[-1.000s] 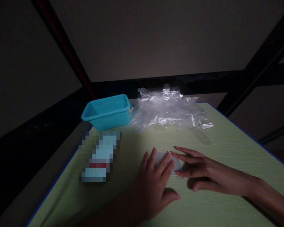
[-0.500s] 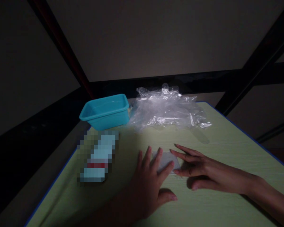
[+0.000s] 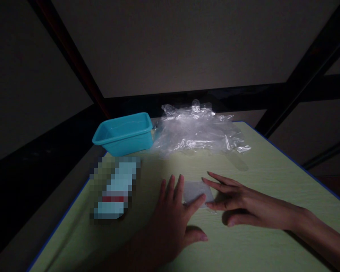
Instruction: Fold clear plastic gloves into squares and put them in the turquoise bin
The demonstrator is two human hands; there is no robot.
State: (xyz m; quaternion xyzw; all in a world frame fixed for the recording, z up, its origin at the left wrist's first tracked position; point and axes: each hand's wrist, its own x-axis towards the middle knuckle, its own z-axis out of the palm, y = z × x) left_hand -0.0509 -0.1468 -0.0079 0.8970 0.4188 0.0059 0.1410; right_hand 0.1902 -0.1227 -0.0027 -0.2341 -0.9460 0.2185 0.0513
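A small, flat, translucent whitish piece [image 3: 197, 190], like folded plastic, lies on the light green table [image 3: 272, 181] between my hands. My left hand [image 3: 172, 215] is spread, palm down, at its left, with the index fingertip on its lower right part and the thumb apart below. From the right, my right hand [image 3: 234, 196] reaches in with fingers stretched out, their tips at the piece's right edge. Neither hand is closed round anything. Behind them lies a heap of crinkled clear plastic [image 3: 198, 130].
A blue-green plastic basket [image 3: 124, 143] stands at the back left, beside the plastic heap. In front of it lies a pixelated light blue object with a red band [image 3: 120, 185]. A wall [image 3: 187, 49] rises behind the table, whose edges are blue.
My left hand has shifted a little left, uncovering more of the piece's left side. My right hand has hardly moved. The whole view has slid slightly.
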